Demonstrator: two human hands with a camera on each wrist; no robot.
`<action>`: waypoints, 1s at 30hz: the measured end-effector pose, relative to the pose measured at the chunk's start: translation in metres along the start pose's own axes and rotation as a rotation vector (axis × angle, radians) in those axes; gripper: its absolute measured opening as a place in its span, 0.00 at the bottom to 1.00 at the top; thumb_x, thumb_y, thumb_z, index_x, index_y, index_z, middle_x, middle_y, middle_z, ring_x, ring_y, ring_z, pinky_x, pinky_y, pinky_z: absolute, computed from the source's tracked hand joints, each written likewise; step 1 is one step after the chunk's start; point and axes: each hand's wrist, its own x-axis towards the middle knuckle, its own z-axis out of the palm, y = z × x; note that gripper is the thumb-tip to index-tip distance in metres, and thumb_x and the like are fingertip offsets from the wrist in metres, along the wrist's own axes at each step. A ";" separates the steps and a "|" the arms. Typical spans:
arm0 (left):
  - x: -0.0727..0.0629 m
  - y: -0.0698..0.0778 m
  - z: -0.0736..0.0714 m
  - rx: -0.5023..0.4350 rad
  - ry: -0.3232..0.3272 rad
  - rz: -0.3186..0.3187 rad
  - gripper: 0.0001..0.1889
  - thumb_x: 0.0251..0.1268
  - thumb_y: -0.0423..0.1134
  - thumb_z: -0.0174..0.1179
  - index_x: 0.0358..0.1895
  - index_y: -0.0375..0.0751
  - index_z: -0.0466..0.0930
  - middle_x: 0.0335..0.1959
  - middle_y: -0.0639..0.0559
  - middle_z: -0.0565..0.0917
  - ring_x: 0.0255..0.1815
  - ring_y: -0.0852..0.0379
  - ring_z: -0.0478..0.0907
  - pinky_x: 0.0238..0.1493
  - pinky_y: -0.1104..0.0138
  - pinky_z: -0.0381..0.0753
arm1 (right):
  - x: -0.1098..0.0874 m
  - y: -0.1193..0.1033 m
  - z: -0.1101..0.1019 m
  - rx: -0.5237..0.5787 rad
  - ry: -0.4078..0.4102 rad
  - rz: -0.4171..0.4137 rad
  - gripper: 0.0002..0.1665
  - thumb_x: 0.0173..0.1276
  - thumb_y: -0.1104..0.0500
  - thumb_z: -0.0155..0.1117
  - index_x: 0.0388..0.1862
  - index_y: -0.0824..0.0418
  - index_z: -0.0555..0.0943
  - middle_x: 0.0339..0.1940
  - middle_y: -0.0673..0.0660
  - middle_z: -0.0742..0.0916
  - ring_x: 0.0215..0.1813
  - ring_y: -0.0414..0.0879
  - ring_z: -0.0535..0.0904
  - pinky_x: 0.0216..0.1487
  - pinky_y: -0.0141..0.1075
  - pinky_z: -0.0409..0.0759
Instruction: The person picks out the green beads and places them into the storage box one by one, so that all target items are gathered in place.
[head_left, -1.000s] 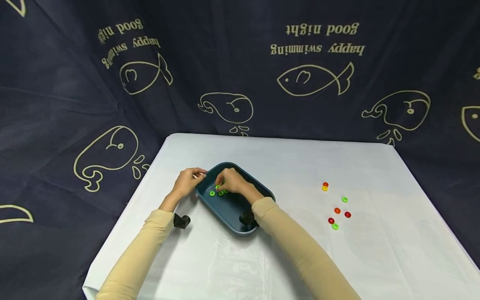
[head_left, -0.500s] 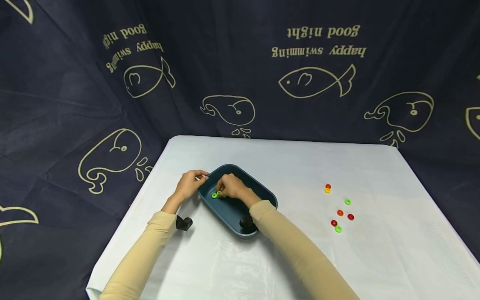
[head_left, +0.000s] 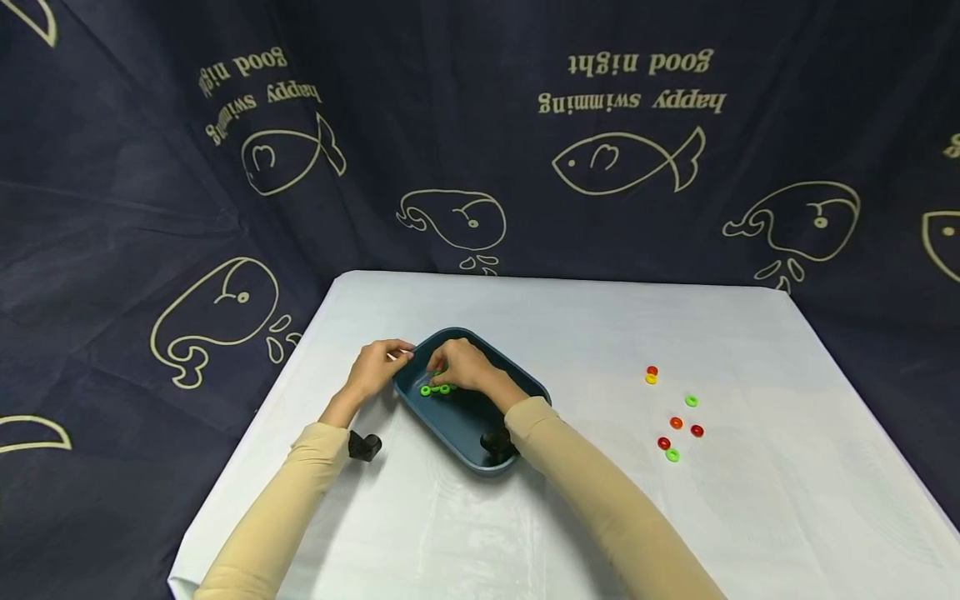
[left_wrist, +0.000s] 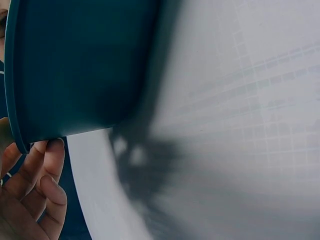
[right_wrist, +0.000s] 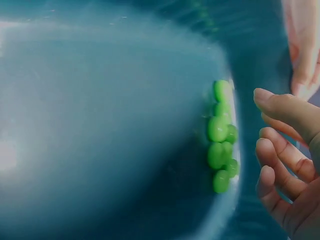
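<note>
A dark teal plastic bin lies diagonally on the white table. My left hand holds its far-left corner; in the left wrist view, that hand has its fingers under the bin's rim. Inside the bin, my right hand hovers over several small green rings, hiding part of them. The right wrist view shows the green rings bunched in a row along the end wall. There the right hand has loosely bent fingers, thumb apart, nothing visible between them.
Right of the bin, small rings lie scattered on the table: a yellow ring, green rings, red rings and orange rings. Black wrist cameras hang below both wrists. A dark printed curtain stands behind.
The right hand's fingers dipped down among the green rings, then rose a little. Those rings shifted and now sit closer together. My left hand keeps its place on the bin.
</note>
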 end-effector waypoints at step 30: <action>-0.001 0.001 0.001 -0.001 0.017 0.012 0.13 0.65 0.41 0.58 0.49 0.41 0.83 0.37 0.45 0.86 0.32 0.52 0.81 0.28 0.67 0.73 | -0.058 0.061 -0.101 0.120 0.285 0.065 0.16 0.54 0.57 0.73 0.40 0.62 0.86 0.39 0.61 0.88 0.41 0.54 0.82 0.43 0.41 0.80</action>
